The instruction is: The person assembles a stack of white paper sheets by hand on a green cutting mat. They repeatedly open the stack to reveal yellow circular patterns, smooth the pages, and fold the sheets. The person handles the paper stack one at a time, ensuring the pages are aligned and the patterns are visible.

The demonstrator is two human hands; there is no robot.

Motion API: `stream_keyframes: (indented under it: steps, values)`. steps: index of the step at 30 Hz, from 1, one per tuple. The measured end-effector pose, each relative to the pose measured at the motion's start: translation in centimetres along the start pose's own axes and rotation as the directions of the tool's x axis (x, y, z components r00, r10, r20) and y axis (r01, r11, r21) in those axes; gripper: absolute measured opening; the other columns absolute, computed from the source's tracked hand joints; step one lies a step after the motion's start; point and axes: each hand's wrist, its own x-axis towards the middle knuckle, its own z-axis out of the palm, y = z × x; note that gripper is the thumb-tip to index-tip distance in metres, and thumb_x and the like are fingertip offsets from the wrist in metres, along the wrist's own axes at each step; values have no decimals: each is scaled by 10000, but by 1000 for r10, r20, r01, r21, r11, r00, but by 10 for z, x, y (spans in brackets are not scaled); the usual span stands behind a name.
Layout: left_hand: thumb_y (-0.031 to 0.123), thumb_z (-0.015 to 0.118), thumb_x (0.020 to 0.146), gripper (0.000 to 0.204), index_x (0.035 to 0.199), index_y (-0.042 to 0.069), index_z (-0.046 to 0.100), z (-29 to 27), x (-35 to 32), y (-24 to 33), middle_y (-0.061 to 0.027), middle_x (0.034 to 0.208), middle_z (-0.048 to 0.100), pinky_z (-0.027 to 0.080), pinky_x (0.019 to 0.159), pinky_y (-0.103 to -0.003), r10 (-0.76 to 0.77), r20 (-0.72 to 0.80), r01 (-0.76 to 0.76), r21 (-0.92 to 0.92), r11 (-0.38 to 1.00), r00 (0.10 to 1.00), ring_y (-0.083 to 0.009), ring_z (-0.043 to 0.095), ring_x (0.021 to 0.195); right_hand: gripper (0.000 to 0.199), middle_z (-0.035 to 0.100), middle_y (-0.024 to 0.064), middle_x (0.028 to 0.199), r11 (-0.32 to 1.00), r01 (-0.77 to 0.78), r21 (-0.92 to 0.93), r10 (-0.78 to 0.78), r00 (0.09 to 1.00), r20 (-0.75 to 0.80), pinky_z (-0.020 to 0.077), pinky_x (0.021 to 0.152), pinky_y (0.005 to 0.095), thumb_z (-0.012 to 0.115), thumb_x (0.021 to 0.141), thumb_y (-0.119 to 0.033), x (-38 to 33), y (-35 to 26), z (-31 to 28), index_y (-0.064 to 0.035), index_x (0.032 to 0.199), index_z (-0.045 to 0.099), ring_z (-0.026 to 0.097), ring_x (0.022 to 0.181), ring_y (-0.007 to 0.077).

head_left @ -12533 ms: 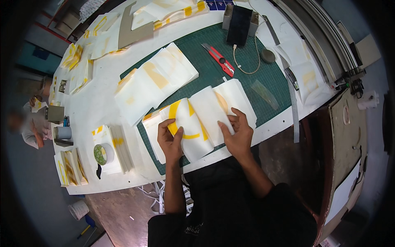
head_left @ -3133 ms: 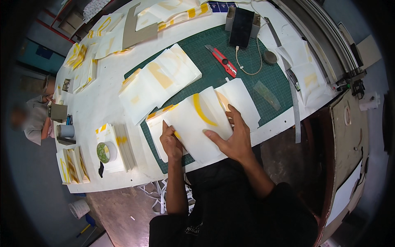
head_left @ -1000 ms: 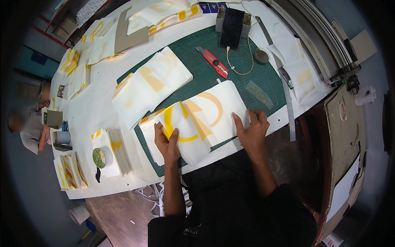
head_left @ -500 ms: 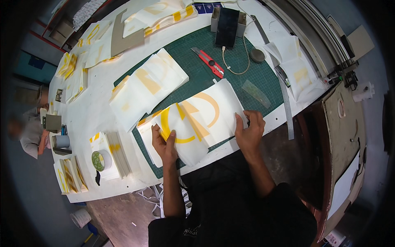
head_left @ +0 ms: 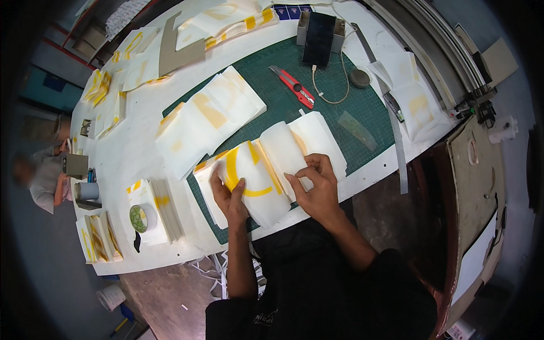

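Note:
On the green cutting mat (head_left: 357, 110) lies a stack of thin white paper sheets with yellow print (head_left: 247, 170). My left hand (head_left: 231, 201) grips the stack's left part, thumb on top of a bold yellow curve, fingers round the near-left edge. My right hand (head_left: 318, 195) is closed in a pinch at the edge of a sheet (head_left: 282, 148), which bends up and curls over toward the left. Below it, more white sheets (head_left: 322, 130) lie flat to the right. Farther back, a second pile of printed sheets (head_left: 212, 113) lies partly on the mat.
Beyond the sheets are a red utility knife (head_left: 297, 89), a phone (head_left: 319, 38) on a cable, a round dark disc (head_left: 359, 78) and a long metal ruler (head_left: 400, 150). At left, a tape roll (head_left: 143, 217) sits on folded papers. A person (head_left: 48, 178) is at the far left.
My right hand has moved left from the stack's right edge, bringing a sheet up and over leftward. The left hand keeps its grip. The whole view has shifted slightly.

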Motion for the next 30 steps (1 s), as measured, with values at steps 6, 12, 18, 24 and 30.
stream_keyframes:
  steps: [6,12,18,24,30]
  values:
    - [142,731,877,163,982,22,762,-20,3,-11,-329,1304,588,96,1271,-552,-14,225,-56,300,952,974,-397,446,1345,295,632,190,1157,959,175,223,-215,962,170,576,844,384,791,763,61,-13,-39,-1,27,1034,680,695,967,317]
    - [99,794,815,153,904,20,697,-3,0,-5,-367,1287,561,167,1249,-541,24,83,-57,423,904,996,-475,410,1382,347,668,184,1072,999,-14,-45,11,997,-73,528,873,435,825,836,-79,-9,6,-21,20,1110,637,646,996,360]
    - [59,760,809,131,888,23,662,-9,0,-14,-220,1089,623,135,1262,-528,35,42,-47,324,945,999,-402,457,1339,495,589,235,1132,837,-304,-454,292,951,-100,434,931,562,771,920,-336,9,54,-44,60,1200,673,562,1109,380]
    - [39,717,815,101,868,26,633,-13,4,-12,-81,847,578,69,1273,-511,25,75,-43,248,968,997,-331,486,1230,398,590,202,1142,883,-248,-398,197,967,-164,414,958,522,792,905,-271,3,44,-36,46,1133,711,558,1119,356]
    - [36,719,818,106,863,24,623,-13,2,-14,-96,887,580,81,1259,-483,40,60,-51,196,979,997,-294,472,1190,193,644,182,1091,999,-28,16,30,990,-138,505,834,447,775,904,-117,2,42,-30,26,1010,700,640,921,333]
